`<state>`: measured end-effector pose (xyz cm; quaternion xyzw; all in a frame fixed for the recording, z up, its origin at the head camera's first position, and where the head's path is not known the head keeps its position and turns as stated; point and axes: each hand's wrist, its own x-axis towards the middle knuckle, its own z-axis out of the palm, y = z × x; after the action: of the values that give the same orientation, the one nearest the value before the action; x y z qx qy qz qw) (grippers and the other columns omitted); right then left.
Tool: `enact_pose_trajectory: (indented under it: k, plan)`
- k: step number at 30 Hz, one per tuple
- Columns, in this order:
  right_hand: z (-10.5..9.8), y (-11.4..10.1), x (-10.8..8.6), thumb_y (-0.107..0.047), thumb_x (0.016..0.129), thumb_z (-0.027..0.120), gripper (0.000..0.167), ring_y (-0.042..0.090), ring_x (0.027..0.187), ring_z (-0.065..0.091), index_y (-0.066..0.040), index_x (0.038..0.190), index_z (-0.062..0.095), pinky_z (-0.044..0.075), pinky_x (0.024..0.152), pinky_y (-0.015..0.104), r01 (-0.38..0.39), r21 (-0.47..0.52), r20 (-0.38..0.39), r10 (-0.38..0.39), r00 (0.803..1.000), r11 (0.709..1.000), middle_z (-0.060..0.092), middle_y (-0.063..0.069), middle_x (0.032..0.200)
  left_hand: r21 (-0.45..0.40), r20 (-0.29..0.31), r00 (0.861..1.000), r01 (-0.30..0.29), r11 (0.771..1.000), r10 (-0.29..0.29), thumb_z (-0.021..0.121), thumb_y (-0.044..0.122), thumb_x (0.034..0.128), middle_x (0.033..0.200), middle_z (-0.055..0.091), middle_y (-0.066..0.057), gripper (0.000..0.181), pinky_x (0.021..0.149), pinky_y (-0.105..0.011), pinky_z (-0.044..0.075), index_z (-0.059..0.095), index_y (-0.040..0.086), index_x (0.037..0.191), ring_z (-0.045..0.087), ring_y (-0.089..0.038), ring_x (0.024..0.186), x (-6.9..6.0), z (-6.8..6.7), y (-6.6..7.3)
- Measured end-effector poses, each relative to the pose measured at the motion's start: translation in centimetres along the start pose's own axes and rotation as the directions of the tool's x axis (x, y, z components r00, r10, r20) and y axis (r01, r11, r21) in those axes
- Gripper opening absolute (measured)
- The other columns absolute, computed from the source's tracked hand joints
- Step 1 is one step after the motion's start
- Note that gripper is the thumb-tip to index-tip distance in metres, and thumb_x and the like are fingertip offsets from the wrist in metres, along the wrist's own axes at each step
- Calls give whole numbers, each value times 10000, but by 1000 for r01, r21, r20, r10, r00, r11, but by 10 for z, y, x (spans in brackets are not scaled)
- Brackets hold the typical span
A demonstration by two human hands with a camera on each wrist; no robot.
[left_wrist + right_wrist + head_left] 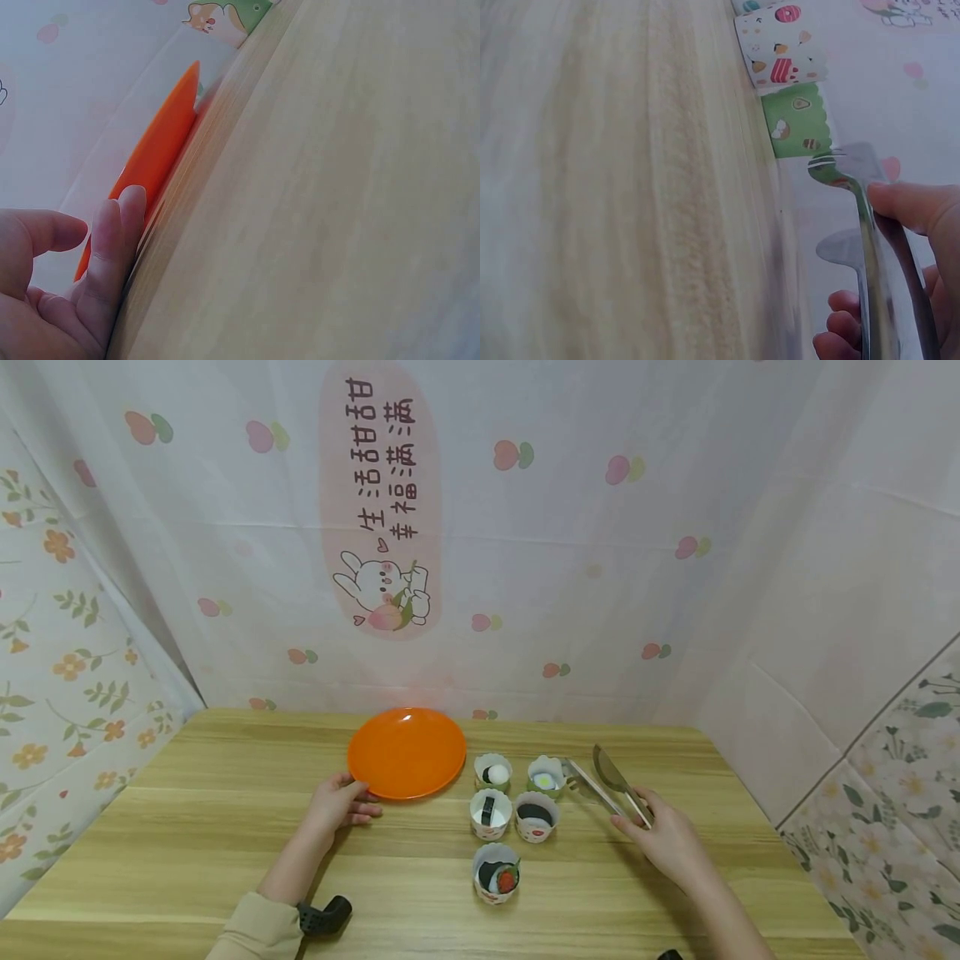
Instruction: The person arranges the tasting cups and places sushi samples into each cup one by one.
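My left hand [341, 806] is at the near-left rim of an orange plate [407, 752]. Its thumb lies at the rim's upper side and its fingers reach below; in the left wrist view the plate [161, 142] appears edge-on beyond the fingers [109, 240]. Metal serving tongs [600, 789] are gripped in my right hand [663, 835], their arms spread. One end looks fork-like, the other broad and flat. The fork-like end is beside a green paper cup [546, 777] holding a white piece with a yellow-green centre. The right palm hides the tongs' rear end.
Several paper cups with sushi-like pieces stand mid-table: one with black and white pieces [492, 772], a black-banded one [491, 814], a dark-topped one [536, 816], and a nearer one with a red-centred roll [496, 875]. A patterned curtain [600, 568] hangs behind the wooden table [187, 827].
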<state>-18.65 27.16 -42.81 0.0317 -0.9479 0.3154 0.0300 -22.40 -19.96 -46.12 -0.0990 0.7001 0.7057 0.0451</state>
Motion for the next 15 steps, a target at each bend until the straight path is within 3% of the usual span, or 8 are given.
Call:
enact_pose_trajectory:
  k: [15]
  plan:
    - [-1,1,1,-440,884,661,734,151,543,500,30,1384,401,430,445,279,8,19,-43,-8,999,1000,612,91,888,2,4,1000,2,1000,-2,452,84,998,861,659,-120,383,605,-265,562,360,-109,1315,680,-187,683,0,0,0]
